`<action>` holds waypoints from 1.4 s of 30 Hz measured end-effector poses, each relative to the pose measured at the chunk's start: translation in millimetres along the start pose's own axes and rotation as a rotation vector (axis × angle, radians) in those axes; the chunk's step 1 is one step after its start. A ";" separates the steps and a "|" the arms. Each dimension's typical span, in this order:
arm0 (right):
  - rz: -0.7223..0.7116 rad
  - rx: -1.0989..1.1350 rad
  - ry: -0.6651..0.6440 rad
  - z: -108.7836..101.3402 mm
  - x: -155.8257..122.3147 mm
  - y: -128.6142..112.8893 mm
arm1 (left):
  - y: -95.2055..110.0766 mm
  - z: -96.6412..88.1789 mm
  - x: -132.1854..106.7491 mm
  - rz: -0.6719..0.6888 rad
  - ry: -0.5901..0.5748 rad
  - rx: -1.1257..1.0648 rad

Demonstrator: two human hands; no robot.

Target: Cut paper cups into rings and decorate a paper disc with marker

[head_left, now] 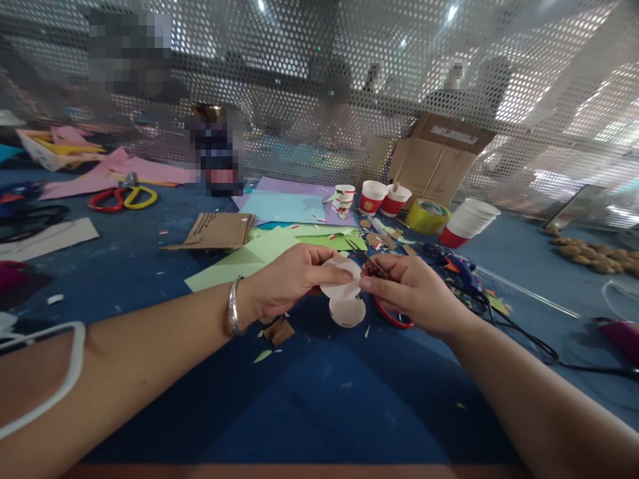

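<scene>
My left hand (304,279), with a silver bangle at its wrist, pinches a round white paper disc (337,287) between thumb and fingers. Closed around a pair of scissors is my right hand (412,286); the dark blades (367,256) point up and away, and the red handle loop (394,316) hangs below the palm. The right thumb and fingertip meet the disc's right edge. Just under the disc is a second pale round piece (347,313); whether it rests on the table or hangs from the first, I cannot tell.
Brown cardboard (219,231) and green paper (239,259) lie beyond my hands. Further back stand paper cups (372,198), yellow tape (426,216) and a cup stack (468,223). A blue glue gun (464,273) with a black cable lies right. Red-and-yellow scissors (124,198) lie left.
</scene>
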State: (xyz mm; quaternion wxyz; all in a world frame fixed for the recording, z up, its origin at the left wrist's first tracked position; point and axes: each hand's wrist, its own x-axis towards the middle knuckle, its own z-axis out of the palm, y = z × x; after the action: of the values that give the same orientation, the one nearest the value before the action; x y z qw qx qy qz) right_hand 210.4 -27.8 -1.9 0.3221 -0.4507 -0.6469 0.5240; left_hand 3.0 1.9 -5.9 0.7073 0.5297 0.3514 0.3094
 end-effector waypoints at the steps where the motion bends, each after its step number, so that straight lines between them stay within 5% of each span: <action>1: 0.000 0.021 -0.021 -0.3 0.1 0.9 | 0.1 -0.5 0.2 -0.014 -0.014 -0.006; 7: -0.080 -0.011 0.034 -4.5 1.6 1.6 | -2.6 1.4 1.7 0.085 0.053 0.008; 12: -0.256 -0.415 0.239 -9.7 2.0 -1.1 | -4.1 3.5 3.3 0.141 0.169 -0.067; 16: -0.277 -0.661 0.251 -10.0 2.3 0.3 | -3.0 3.3 3.2 0.174 0.212 -0.079; 42: -0.372 -0.721 0.282 -11.0 -4.0 -2.0 | -5.2 -4.5 7.6 0.327 0.052 -0.106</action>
State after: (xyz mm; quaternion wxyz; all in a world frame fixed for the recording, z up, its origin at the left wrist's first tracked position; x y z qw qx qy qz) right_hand 221.2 -27.3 2.9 0.3180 -0.4773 -0.8087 0.1307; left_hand 3.9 9.2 -13.1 0.6652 0.5337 0.2619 0.4517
